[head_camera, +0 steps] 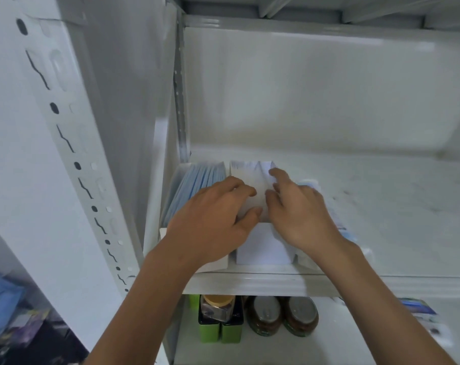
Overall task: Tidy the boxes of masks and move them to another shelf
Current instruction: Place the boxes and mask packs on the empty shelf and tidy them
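Item: middle box (260,248) of masks, shelf (250,281) near-left corner, long axis near-to-far. I see left hand (213,222) and right hand (300,214) pressing its white masks (252,180), fingers curled, nothing lifted. Blue-mask box (194,180) touching left.

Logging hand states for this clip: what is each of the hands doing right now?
Left hand: fingers curled on the white masks in the middle box.
Right hand: fingers bent, pressing the same masks.

Right box (336,219) mostly hidden under right hand (302,214); print blurred.
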Demonstrator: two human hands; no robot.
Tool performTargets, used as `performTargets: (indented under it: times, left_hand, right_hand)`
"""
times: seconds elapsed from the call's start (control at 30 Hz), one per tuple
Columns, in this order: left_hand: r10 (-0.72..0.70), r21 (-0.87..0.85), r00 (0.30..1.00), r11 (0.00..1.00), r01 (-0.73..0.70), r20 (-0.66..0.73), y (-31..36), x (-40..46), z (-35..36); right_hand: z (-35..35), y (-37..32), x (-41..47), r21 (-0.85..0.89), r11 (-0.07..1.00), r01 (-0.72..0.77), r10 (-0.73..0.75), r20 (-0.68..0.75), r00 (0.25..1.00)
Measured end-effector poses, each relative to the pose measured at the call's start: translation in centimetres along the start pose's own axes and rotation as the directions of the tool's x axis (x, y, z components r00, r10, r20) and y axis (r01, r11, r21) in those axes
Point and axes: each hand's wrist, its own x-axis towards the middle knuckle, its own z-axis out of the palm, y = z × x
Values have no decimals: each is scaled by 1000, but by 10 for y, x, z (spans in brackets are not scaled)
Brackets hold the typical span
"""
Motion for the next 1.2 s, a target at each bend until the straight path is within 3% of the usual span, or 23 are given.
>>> performTargets:
  times: [0.1,0.17,0.37,0.53,0.73,0.9,0.97,1.1,1.2]
  left_hand:
    - [-8,-30,999,1000,7,-40,-1,0,1]
    - [-7,-27,998,1000,6,-56,0,0,1]
    - [58,46,998,997,-59,29,2,1,-3]
    - [10,-38,994,999,-14,-105,3,-1,-1]
    - [24,-23,997,999,-26,-72,1,0,0]
    - [27,-32,999,999,-28,-38,0,-1,-2]
    - [27,-23,999,999,-28,-36,1,-1,-3]
    - [48,-11,998,999,-48,-35,2,-2,-2]
    - [50,2,997,999,-50,-62,2,-2,-3]
  right_hand:
    - [-2,10,-4,-110,992,-60,51,-84,995]
    - [-4,14,-5,-183,983,-33,29,-21,999]
    - [-7,13,4,-165,985,-41,59,109,992]
    - [-9,13,19,-176,984,-34,68,190,979]
    - [-9,11,26,-166,986,-10,31,123,992]
    - [-8,6,23,-331,943,30,-70,-111,991]
    - [-8,4,21,-289,955,64,-82,-49,995]
    - [-13,5,22,-142,987,71,-39,212,977]
    - [-15,9,18,-123,990,74,-53,163,985]
